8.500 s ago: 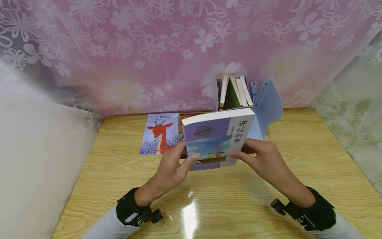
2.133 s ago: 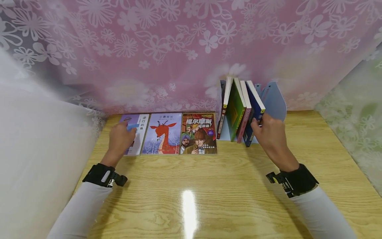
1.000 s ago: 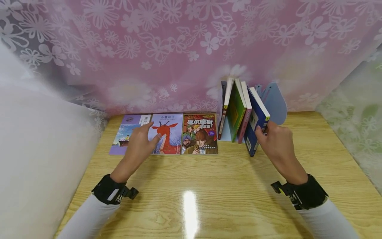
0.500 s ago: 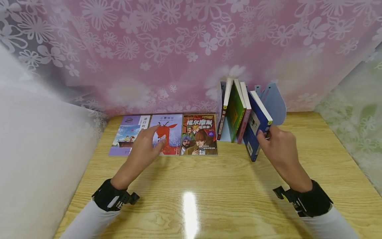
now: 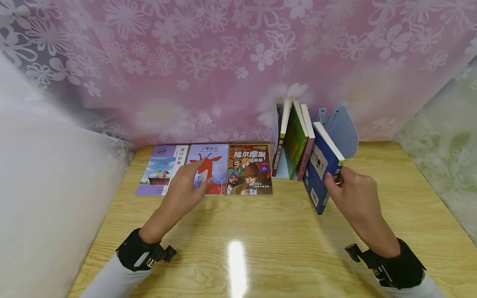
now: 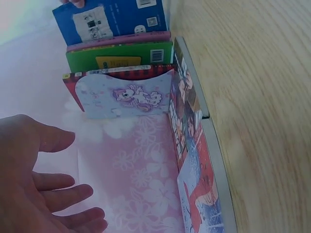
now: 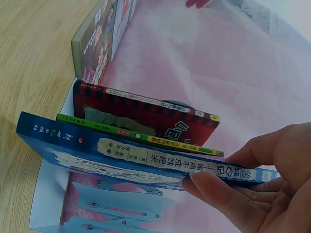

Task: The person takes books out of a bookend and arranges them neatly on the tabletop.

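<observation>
My right hand (image 5: 355, 198) pinches the upper spine edge of a blue book (image 5: 322, 161) between thumb and fingers. That book stands upright, slightly tilted, and juts forward from the light blue bookend (image 5: 343, 132). In the right wrist view its spine (image 7: 146, 158) faces the camera, the thumb on one side. Fingers relaxed and holding nothing, my left hand (image 5: 182, 192) hovers over the deer-cover book (image 5: 220, 171), hiding part of it. To that book's left lies a purple-and-white book (image 5: 158, 169); to its right, a comic-style detective book (image 5: 249, 171).
Inside the bookend stand a pink book (image 5: 306, 151), a green book (image 5: 295, 145) and a red-and-black checked book (image 5: 278, 151), some leaning. A flowered pink curtain (image 5: 205, 62) hangs behind the wooden table (image 5: 275, 248). A pale curtain borders each side.
The purple-and-white book, earlier held in both hands, now lies flat at the left. My right hand has drawn the blue book forward from the bookend. My left hand has moved right, off the purple-and-white book.
</observation>
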### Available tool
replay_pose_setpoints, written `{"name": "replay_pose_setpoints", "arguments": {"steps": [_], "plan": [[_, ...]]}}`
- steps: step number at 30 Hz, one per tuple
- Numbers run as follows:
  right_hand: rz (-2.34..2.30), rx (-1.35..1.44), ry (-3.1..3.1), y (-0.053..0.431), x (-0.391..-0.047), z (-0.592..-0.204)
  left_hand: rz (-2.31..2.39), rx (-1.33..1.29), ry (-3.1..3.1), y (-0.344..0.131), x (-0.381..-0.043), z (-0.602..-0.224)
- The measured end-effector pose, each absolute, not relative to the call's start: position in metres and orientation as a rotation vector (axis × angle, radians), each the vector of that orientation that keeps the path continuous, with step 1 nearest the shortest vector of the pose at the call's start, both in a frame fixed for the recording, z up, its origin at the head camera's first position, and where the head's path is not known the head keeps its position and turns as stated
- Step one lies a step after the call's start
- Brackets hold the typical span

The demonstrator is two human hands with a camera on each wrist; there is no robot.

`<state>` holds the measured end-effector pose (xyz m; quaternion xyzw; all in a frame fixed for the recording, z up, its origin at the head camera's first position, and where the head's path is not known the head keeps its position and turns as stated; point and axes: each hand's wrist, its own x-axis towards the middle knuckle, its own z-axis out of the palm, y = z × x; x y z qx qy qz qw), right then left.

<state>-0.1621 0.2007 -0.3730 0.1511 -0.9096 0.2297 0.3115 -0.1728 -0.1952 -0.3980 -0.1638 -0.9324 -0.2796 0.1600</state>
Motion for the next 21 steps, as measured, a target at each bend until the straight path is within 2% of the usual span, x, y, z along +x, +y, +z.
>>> {"name": "replay_pose_setpoints", "arguments": {"steps": [21], "plan": [[0.609,0.385,-2.432,0.199,-0.124,-0.354,-0.875,-0.530,-2.674,-0.177,-0.155,-0.395]]}}
